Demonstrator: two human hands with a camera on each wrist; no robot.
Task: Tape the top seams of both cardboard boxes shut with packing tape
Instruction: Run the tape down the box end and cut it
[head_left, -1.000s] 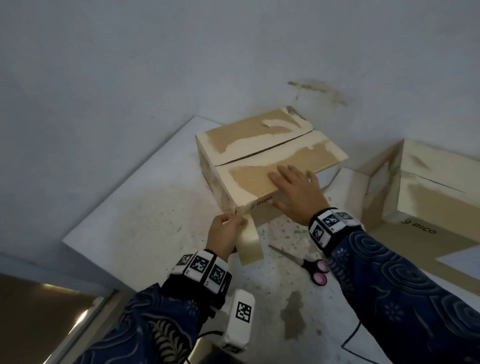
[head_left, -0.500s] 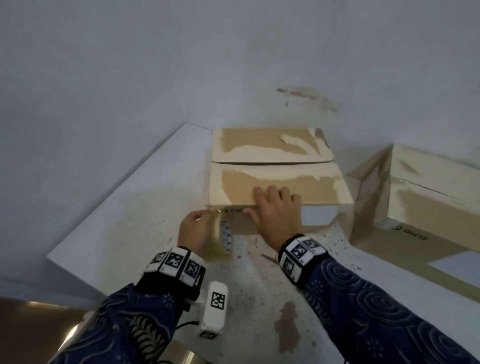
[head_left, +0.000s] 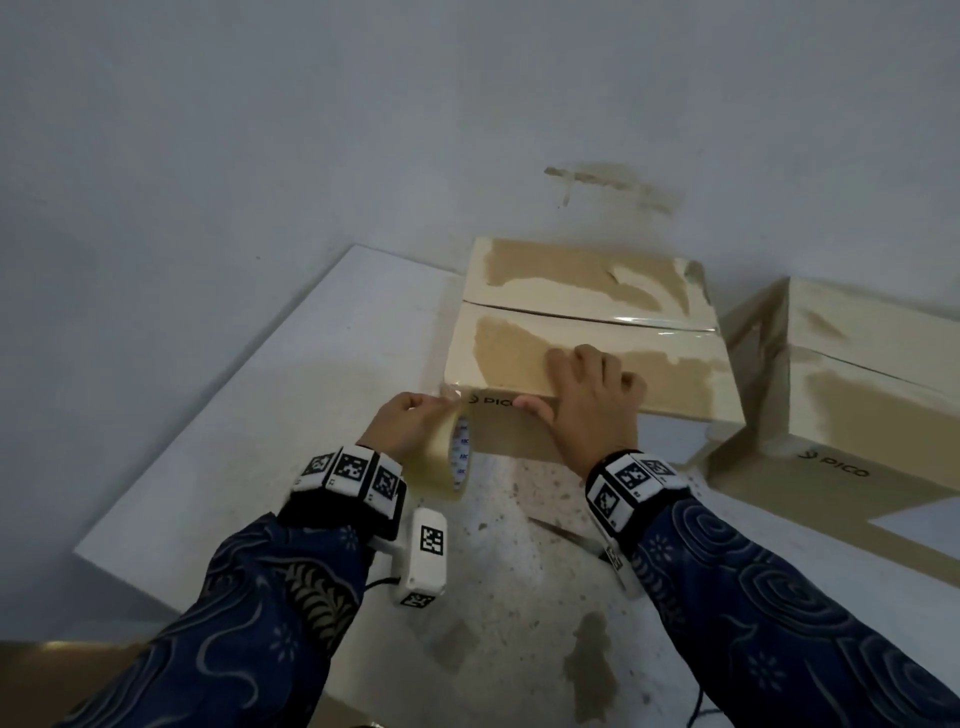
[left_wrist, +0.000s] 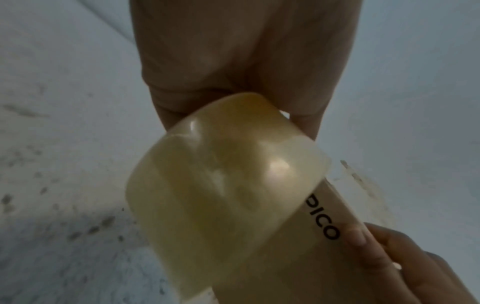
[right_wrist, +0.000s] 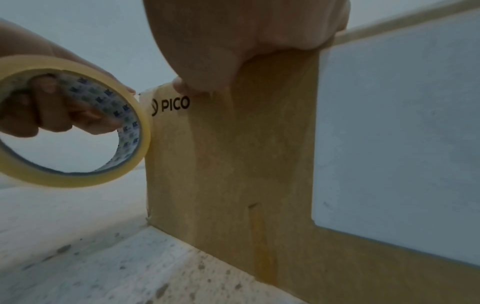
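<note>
The nearer cardboard box (head_left: 587, 291) sits mid-table, its open top seam (head_left: 571, 314) running left to right. My right hand (head_left: 592, 389) lies flat on the near top flap, with its thumb (right_wrist: 182, 86) on the front face beside the PICO print. A roll of clear packing tape (head_left: 441, 457) is held in my left hand (head_left: 410, 423), fingers (right_wrist: 52, 109) through the core, right at the box's front left corner. In the left wrist view the roll (left_wrist: 223, 195) fills the middle. A second box (head_left: 872, 374) stands to the right.
The white, stained table (head_left: 311, 389) ends at a left edge and a near left corner; a grey wall rises just behind the boxes. Scissors (head_left: 561, 532) lie on the table, partly hidden under my right wrist. A white label (right_wrist: 402, 133) covers part of the box front.
The box has turned from slanted to square-on, its seam now running left-right. My right hand slid back to the front edge. The left hand brought the tape up to the front left corner.
</note>
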